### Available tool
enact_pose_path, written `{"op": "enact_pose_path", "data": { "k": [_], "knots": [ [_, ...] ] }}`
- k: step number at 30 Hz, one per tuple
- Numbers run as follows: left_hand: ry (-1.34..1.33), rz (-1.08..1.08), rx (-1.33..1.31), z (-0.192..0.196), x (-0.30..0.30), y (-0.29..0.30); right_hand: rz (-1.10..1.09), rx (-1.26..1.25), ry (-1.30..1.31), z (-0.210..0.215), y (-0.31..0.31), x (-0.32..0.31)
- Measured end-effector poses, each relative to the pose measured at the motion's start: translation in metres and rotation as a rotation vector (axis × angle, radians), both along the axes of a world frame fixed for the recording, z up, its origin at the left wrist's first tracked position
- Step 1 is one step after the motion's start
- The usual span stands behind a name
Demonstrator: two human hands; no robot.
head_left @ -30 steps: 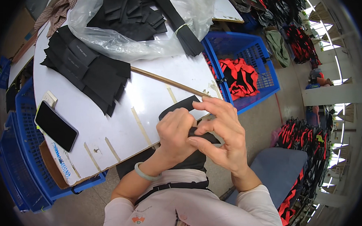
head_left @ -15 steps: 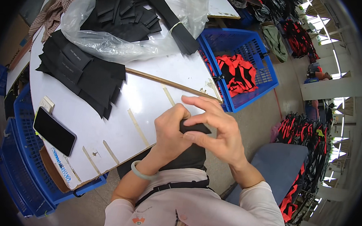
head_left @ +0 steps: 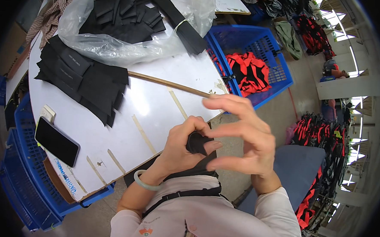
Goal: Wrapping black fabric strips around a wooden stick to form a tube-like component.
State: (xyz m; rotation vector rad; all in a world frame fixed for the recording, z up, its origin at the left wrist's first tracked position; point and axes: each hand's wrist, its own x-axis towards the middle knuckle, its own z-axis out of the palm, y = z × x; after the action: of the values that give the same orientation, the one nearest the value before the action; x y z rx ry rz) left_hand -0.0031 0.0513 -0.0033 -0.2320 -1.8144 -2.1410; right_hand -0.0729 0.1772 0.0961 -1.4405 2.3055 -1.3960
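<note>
A rolled piece of black fabric (head_left: 196,143) sits in my left hand (head_left: 178,145), whose fingers and thumb wrap round it. The end of the roll shows as a dark curl. Just to its right, my right hand (head_left: 251,136) has its fingers curved and spread apart, with nothing between them that I can see. Layered black fabric pieces (head_left: 82,76) lie fanned out on the white table (head_left: 135,102) to the left. Beyond them a clear plastic bag (head_left: 129,53) holds more black strips (head_left: 122,16), and a tied black bundle (head_left: 176,19) lies across it.
A wooden stick (head_left: 170,83) lies on the table, and a phone (head_left: 57,141) is near its left edge. The blue crate (head_left: 282,72) at the right holds red and black fabric (head_left: 248,74). Blue baskets (head_left: 22,152) stand at the left. A grey padded surface (head_left: 288,166) is on my right.
My right hand has moved off the black roll to the right, and its fingers have spread wider. My left hand keeps its hold on the roll.
</note>
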Motion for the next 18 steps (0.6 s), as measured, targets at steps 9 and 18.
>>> {"op": "enact_pose_path", "data": {
  "k": [9, 18],
  "knots": [
    [0.008, -0.276, 0.28, 0.003, 0.006, -0.002, 0.128, 0.023, 0.019, 0.002, -0.011, -0.009],
    [-0.23, -1.088, 1.293, -0.001, 0.008, 0.001, 0.345, -0.124, -0.454, -0.037, -0.033, -0.056]
  ]
}}
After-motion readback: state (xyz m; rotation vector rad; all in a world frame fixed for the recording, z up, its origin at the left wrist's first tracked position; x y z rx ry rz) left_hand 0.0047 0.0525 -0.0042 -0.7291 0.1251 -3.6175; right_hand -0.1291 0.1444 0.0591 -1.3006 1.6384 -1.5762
